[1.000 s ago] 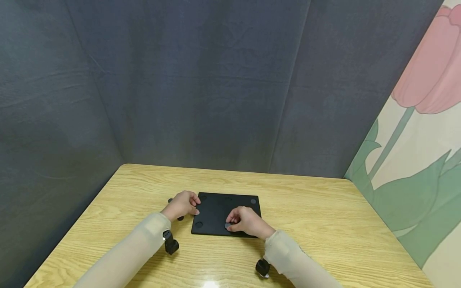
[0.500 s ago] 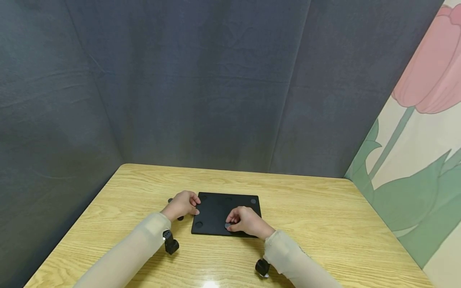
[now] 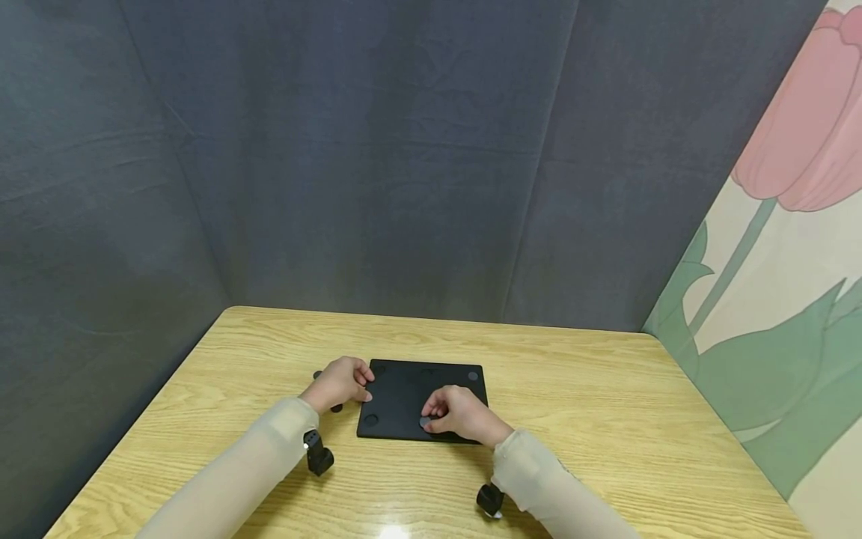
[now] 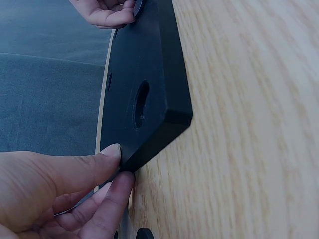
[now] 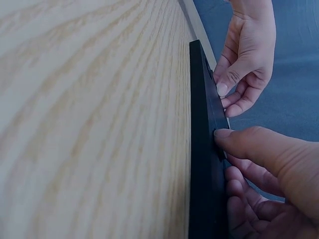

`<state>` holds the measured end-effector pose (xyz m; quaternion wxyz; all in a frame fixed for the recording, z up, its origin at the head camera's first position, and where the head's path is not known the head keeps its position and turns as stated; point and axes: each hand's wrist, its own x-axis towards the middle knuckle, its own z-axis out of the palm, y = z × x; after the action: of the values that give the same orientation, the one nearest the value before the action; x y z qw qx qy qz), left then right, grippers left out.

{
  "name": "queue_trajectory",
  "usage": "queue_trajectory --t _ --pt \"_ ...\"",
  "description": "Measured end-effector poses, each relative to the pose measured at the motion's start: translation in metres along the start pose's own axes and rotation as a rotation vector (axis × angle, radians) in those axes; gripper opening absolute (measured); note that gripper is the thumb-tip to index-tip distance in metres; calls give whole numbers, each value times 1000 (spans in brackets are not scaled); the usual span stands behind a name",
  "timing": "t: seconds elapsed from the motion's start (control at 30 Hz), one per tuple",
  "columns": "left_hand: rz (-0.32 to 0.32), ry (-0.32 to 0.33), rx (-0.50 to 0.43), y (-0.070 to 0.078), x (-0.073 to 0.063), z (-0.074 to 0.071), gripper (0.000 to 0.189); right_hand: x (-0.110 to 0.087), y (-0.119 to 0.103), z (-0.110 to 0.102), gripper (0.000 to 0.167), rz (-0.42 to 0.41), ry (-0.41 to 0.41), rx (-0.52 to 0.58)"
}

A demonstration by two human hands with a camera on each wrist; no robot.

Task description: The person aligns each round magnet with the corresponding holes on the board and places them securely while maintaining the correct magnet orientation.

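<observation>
A flat black rectangular board (image 3: 402,393) with round recesses lies on the table. My left hand (image 3: 341,380) grips its left edge, thumb on the top face and fingers against the side. Over the board's front part, my right hand (image 3: 461,414) pinches a small dark disc (image 3: 424,422) between thumb and fingers. The disc looks tilted at its recess; whether its lower edge is inside cannot be told. A greyish disc (image 3: 473,376) sits at the far right corner. The near left recess (image 4: 141,105) shows hollow in the left wrist view. My right hand covers the near right corner.
Two dark round pieces, one farther back (image 3: 318,374) and one nearer (image 3: 336,408), lie beside my left hand, partly hidden by it. The wooden table (image 3: 592,419) meets a dark curtain (image 3: 377,187) behind. A tulip-painted wall (image 3: 761,322) stands on the right.
</observation>
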<state>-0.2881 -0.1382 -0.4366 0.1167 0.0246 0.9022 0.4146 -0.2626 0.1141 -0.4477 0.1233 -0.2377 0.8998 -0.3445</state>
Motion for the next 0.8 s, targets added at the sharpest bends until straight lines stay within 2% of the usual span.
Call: queue_trajectory --t 0.8 --pt "4 5 6 0 0 1 25 0 -2 -1 11 -2 -9 7"
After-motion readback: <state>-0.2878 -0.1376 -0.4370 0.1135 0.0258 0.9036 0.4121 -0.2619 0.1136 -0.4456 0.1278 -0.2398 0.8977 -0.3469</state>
